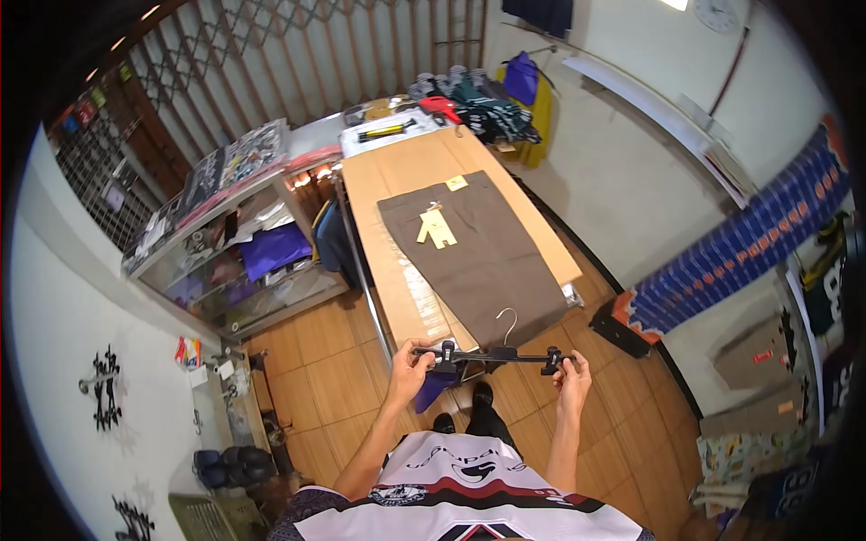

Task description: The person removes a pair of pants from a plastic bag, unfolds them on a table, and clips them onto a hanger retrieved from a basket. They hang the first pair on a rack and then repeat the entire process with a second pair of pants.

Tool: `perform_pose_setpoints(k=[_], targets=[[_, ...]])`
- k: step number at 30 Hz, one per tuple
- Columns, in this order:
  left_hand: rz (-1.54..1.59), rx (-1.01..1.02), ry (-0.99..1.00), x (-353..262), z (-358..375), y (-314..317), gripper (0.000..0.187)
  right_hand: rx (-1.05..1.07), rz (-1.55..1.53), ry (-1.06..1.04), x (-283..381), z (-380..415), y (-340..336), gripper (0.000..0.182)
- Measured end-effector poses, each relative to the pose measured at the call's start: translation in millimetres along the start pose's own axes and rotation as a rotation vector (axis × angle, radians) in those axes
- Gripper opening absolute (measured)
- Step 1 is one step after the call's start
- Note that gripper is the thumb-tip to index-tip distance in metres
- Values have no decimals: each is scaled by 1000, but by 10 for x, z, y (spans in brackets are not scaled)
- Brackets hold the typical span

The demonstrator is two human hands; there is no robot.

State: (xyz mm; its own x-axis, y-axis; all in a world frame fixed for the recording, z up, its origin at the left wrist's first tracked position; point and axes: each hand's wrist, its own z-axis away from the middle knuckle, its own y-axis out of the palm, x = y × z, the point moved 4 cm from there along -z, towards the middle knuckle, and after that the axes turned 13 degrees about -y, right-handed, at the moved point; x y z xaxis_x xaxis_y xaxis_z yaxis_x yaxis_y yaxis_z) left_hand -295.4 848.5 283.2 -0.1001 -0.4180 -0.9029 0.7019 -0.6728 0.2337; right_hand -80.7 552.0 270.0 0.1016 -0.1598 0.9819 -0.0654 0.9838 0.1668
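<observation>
Both hands are up in front of the chest, holding a black clip hanger [498,355] level between them. The left hand [410,368] pinches the left clip, fingers curled around it; the right hand [572,377] pinches the right clip the same way. The hanger's metal hook [510,319] points up, just short of the near edge of the wooden table [397,171].

On that table lies a brown garment [478,257], spread flat, its near hem just beyond the hanger. A pale paper tag [437,227] rests on the cloth, and a small yellow label [456,183] sits at its far end; any writing on them is too small to read.

At the far end of the table, a heap of dark folded clothes [483,113] and a red item [439,106] crowd the surface. To the left stands a glass display cabinet [239,261], purple fabric [275,250] folded on a shelf inside, printed sheets [244,158] laid on top. On the right, a blue banner [749,243] with orange lettering, unreadable, leans against the wall. A clock [717,13] hangs high up. The person's shirt [460,500] shows script lettering, not legible.
</observation>
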Motion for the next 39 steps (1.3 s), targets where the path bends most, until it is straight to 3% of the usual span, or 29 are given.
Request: perform_pose_setpoints(k=[5, 10, 13, 18, 24, 27, 33, 39], targets=[[130, -181, 42, -229, -113, -21, 32, 109, 14, -66, 2, -652, 690, 27], [247, -487, 258, -373, -676, -30, 44, 261, -17, -99, 178, -1335, 1486, 31], [245, -617, 280, -494, -1033, 20, 46, 367, -16, -114, 237, -1789, 1901, 30], [163, -697, 323, -625, -1689, 71, 47, 457, 15, -126, 108, -2534, 2455, 27], [-217, -868, 382, -723, -2700, -209, 57, 515, 179, -450, -143, -3483, 3303, 25], [-607, -1023, 209, -1055, -2988, -241, 71, 557, 532, -528, -320, -3958, 3723, 29], [-677, -1088, 15, -1313, -3613, -395, 82, 513, 446, -616, -544, -4371, 4350, 35], [-811, -1146, -47, -1413, -3948, -530, 79, 502, 652, -559, -510, -4437, 4603, 41]])
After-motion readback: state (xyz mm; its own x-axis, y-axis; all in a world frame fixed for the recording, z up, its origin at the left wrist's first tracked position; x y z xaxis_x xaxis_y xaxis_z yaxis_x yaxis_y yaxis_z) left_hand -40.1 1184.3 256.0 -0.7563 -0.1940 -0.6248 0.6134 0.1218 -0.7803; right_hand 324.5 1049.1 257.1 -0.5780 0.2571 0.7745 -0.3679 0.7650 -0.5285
